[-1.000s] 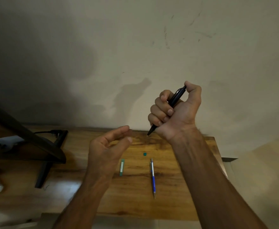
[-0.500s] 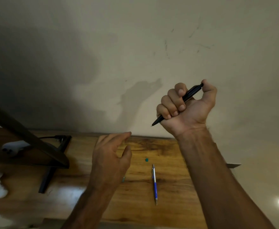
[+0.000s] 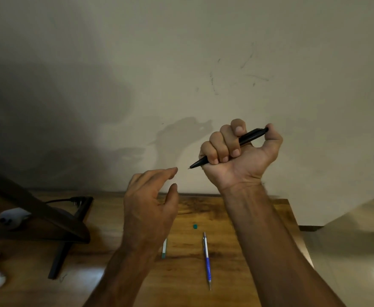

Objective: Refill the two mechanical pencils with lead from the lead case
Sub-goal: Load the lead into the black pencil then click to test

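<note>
No readable text, label, brand, number or sign anywhere; black pencil (image 3: 230, 147) barrel plain, blue and silver pencil (image 3: 207, 260) on the wooden table (image 3: 237, 218) too small for any print, lead case (image 3: 164, 249) markings not legible

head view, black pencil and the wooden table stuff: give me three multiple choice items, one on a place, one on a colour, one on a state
1. Where does the blue and silver mechanical pencil lie?
A. on the brown wooden table
B. in the left hand
C. on the floor

2. What colour is the small cap lying on the table beyond that pencil?
A. red
B. teal green
C. yellow

3. How is the black mechanical pencil held?
A. pinched in the left hand
B. lying loose on the table
C. gripped in the right hand's fist, thumb at its top end

Key: 1 A, it rests flat on the wood between the forearms. 2 B, the cap shows teal. 3 C, the fingers wrap the barrel while the left hand is open and empty.
</note>
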